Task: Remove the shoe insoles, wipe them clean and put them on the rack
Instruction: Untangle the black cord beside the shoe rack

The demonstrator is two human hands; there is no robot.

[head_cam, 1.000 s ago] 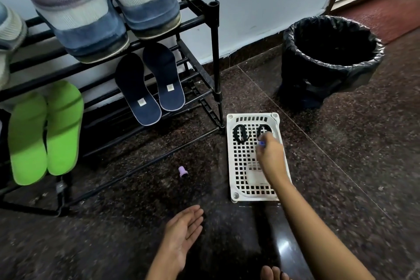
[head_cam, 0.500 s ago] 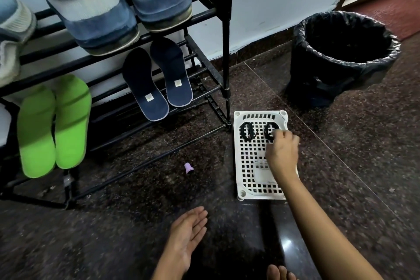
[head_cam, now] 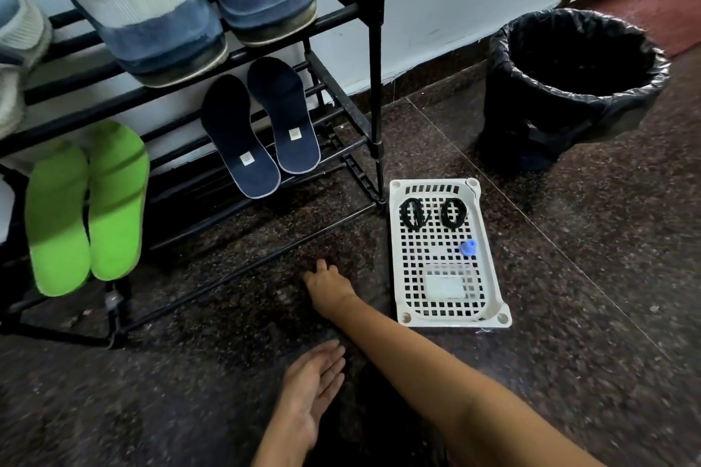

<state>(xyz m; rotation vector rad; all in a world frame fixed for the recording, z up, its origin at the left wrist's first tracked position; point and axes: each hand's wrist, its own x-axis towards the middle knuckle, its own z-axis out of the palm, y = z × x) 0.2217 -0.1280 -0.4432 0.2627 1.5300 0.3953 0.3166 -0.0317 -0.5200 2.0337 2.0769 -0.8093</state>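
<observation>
Two navy insoles (head_cam: pixel 261 133) and two green insoles (head_cam: pixel 87 208) lean on the lower bars of the black shoe rack (head_cam: pixel 373 87). Grey and blue shoes (head_cam: pixel 151 11) stand on its top shelf. My right hand (head_cam: pixel 328 286) reaches down to the floor in front of the rack, left of the white tray (head_cam: pixel 493 296). Its fingers bend down to the floor and their tips are hidden. My left hand (head_cam: pixel 315 387) lies palm up and relaxed near the bottom of the view, holding nothing.
The tray holds two coiled black laces (head_cam: pixel 415 214), a small blue cap (head_cam: pixel 468 248) and a pale folded wipe (head_cam: pixel 445 286). A black lined bin (head_cam: pixel 569 87) stands at the right by the wall. Dark speckled floor lies all around.
My right hand left the tray, where the blue cap now lies, and moved left onto the floor spot where a small purple cap lay. That cap is now out of sight.
</observation>
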